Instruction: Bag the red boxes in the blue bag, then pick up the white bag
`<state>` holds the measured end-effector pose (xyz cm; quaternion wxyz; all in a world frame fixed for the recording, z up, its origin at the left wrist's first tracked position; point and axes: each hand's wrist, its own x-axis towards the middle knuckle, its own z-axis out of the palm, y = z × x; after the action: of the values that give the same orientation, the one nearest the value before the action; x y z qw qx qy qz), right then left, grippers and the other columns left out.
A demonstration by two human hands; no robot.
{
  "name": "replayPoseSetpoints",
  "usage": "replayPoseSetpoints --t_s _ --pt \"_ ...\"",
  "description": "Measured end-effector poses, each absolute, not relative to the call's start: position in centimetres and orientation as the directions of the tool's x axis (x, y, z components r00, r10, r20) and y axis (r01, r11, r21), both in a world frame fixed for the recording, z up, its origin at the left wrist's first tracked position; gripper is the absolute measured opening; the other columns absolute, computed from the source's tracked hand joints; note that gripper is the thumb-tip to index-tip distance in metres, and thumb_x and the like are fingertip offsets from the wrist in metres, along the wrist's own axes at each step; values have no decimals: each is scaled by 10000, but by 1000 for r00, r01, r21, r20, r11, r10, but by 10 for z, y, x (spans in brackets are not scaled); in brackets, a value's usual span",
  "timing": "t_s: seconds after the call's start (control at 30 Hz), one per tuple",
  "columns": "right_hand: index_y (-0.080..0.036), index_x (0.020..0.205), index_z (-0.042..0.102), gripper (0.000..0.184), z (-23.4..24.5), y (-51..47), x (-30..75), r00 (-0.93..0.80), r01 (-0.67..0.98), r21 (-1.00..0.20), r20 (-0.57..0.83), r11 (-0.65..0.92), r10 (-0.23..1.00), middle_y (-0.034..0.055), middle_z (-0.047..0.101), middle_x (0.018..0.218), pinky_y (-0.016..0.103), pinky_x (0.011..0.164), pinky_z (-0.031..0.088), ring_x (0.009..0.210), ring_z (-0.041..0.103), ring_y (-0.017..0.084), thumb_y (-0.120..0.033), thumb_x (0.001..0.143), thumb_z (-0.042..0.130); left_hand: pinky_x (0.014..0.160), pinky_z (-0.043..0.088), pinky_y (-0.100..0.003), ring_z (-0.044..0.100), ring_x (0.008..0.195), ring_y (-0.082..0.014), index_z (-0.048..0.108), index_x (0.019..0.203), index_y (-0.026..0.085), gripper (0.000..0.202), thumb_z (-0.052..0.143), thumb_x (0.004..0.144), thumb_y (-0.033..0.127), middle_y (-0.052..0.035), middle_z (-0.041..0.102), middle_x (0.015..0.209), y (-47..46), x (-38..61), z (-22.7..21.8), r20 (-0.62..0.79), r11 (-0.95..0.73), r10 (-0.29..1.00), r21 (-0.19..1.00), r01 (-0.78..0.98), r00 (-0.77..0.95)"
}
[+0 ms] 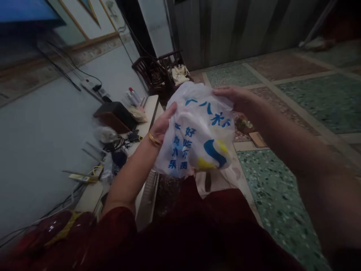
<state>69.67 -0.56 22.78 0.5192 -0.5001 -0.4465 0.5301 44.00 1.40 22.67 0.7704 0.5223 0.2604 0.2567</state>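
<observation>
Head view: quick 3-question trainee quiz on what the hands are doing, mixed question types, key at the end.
1. True or false: both hands grip the white plastic bag in the air.
2. Which hand wears the gold bangle? A) left hand B) right hand C) neither
3. Fill in: the print on the bag is mostly ___ lettering, with a yellow and blue mark below it.

Key:
1. True: one hand holds each side near the top, and the bag hangs clear of the low shelf and the terrazzo floor.
2. A
3. blue
</observation>
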Motion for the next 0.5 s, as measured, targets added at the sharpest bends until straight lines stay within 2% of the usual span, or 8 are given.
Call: replayPoseSetpoints --t_s 0.07,0.17,0.27,0.33,0.4,0.43,0.5 --pt "-125 831 613 163 223 4 685 -21 -162 -980 -113 -115 993 67 614 810 234 567 475 636 550 120 -255 744 657 998 485 -447 613 1146 -280 630 1024 136 477 425 915 553 -69 711 970 14 433 220 -119 319 728 931 -179 675" --pt "-110 877 599 208 218 3 674 -61 -144 -973 -171 -178 983 60 582 750 208 484 413 579 520 112 -190 692 652 977 500 -403 630 1101 -266 631 1030 152 391 624 803 471 -55 706 984 4 418 207 -33 194 839 951 -242 543" --pt "-157 1152 561 569 200 -28 679 60 -95 -992 -87 -81 994 11 557 727 169 439 329 526 477 85 -114 594 663 916 523 -366 641 1027 -258 642 1035 185 466 779 643 396 -45 694 1001 -24 392 187 128 -64 888 986 -156 442" --pt "-235 1300 489 729 178 -65 692 110 -79 -995 52 61 993 2 573 767 172 468 356 551 504 90 -168 605 699 947 497 -367 609 1068 -264 655 1049 208 468 788 635 379 -58 670 1077 -50 372 173 196 -250 792 968 14 579" --pt "-300 1359 449 774 152 -108 710 181 -19 -974 218 225 959 -3 579 756 181 494 380 542 497 80 -220 646 740 1012 444 -385 550 1143 -273 663 1089 229 433 744 685 362 -77 619 1184 -76 354 162 74 -411 554 891 195 829" --pt "-325 1403 410 822 140 -129 719 186 -2 -979 201 205 962 -4 577 714 194 484 383 515 494 91 -239 659 748 1021 431 -389 534 1147 -271 665 1097 231 408 712 711 354 -86 598 1207 -87 346 158 -42 -471 424 843 260 905" --pt "-343 1375 474 773 125 -168 731 203 48 -995 98 90 974 14 587 690 217 487 401 507 506 107 -263 662 761 1002 437 -380 531 1105 -251 663 1096 232 367 654 750 355 -90 576 1201 -101 331 150 -248 -534 245 773 344 937"
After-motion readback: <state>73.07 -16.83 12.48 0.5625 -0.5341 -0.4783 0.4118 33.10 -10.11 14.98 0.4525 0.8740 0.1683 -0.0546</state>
